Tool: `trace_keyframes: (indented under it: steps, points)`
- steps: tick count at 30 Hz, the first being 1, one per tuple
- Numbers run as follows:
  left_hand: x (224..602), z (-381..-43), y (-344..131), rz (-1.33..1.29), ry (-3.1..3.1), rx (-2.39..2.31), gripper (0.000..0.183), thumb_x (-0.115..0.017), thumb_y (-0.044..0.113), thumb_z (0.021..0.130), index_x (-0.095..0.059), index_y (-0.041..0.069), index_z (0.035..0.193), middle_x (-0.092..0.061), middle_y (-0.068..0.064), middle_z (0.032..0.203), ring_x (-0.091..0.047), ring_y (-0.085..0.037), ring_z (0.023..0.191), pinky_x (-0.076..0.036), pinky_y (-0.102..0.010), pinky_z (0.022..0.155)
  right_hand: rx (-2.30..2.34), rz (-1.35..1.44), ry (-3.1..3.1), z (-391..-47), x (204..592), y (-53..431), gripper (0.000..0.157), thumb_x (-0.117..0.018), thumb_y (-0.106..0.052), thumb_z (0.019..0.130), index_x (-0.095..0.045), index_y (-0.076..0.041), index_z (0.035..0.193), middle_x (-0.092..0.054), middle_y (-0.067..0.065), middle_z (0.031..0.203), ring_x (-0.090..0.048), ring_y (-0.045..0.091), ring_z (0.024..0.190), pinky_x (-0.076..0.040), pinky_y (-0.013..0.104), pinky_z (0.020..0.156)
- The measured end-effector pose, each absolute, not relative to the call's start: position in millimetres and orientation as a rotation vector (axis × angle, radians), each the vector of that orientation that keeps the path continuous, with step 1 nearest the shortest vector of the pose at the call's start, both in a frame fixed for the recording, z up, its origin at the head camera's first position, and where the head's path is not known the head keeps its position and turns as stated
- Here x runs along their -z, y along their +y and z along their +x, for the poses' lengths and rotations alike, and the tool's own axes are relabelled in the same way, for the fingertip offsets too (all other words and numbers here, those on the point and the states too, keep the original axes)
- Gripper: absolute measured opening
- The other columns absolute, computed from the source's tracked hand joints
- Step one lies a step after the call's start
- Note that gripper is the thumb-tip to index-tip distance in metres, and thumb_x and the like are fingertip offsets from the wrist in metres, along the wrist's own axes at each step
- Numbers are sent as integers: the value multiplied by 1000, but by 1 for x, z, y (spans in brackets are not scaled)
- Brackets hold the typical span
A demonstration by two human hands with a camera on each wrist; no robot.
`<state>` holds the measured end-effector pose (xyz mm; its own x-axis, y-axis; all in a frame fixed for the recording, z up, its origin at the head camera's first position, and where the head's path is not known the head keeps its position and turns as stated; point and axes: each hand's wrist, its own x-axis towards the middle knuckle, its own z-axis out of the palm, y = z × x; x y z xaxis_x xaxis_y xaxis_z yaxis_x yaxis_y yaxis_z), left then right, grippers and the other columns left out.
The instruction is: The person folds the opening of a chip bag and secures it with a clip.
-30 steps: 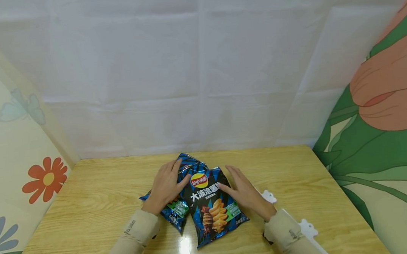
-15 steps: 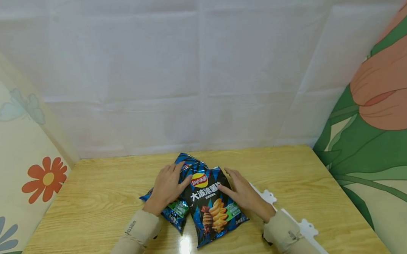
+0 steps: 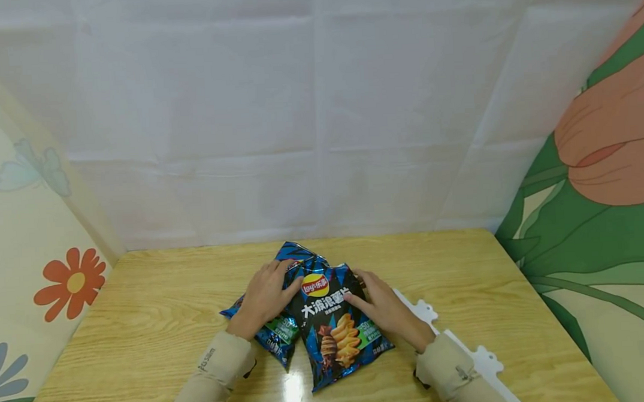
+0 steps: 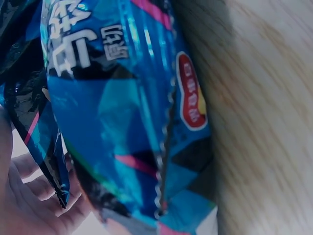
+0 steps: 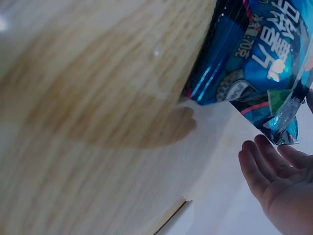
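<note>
Two blue-and-black potato chip bags lie on the table. The front bag (image 3: 335, 329), with a yellow round logo, overlaps the rear bag (image 3: 277, 338) behind and to its left. My left hand (image 3: 264, 294) rests over the rear bag, its thumb at the front bag's left edge. In the left wrist view its loosely bent fingers (image 4: 41, 188) show behind a bag's corner. My right hand (image 3: 383, 303) lies at the front bag's right edge, thumb on its face. The right wrist view has that hand's extended fingers (image 5: 264, 159) beside a bag's corner.
White flat pieces with wavy ends, one nearer (image 3: 488, 361) and one farther (image 3: 425, 310), lie by my right forearm. A white cloth (image 3: 319, 135) hangs behind the wooden table (image 3: 159, 304). Flower-painted panels stand at left (image 3: 32, 237) and right (image 3: 614, 212).
My right hand's fingers have come in slightly toward the front bag's right edge. My left hand has shifted only a little, and both bags stay where they were.
</note>
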<state>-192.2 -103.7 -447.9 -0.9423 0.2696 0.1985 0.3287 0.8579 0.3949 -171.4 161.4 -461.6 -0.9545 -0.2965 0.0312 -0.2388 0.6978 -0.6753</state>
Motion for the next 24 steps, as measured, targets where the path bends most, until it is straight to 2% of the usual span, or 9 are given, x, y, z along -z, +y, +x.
trace_keyframes:
  steps: [9, 16, 24]
  points:
    - [448, -193, -104, -485, -2914, 760, 56, -60, 40, 98, -50, 8, 143, -56, -21, 135, -56, -39, 123, -48, -55, 99, 1104, -438, 2827, -171, 459, 160, 71, -63, -42, 96, -38, -4, 150, -60, 14, 125, -62, 23, 103, -51, 47, 89]
    - [446, -192, -103, -473, -2939, 809, 56, -59, 39, 99, -48, 9, 145, -54, -21, 136, -55, -38, 124, -48, -55, 99, 1117, -414, 2811, -170, 457, 160, 72, -63, -42, 96, -37, -4, 151, -60, 12, 124, -60, 20, 100, -50, 45, 87]
    - [443, -192, -102, -480, -2939, 809, 57, -59, 40, 99, -47, 9, 145, -55, -18, 130, -58, -33, 115, -50, -50, 94, 1103, -383, 2805, -167, 453, 161, 74, -63, -46, 95, -35, -7, 153, -58, 12, 127, -59, 19, 100, -50, 45, 86]
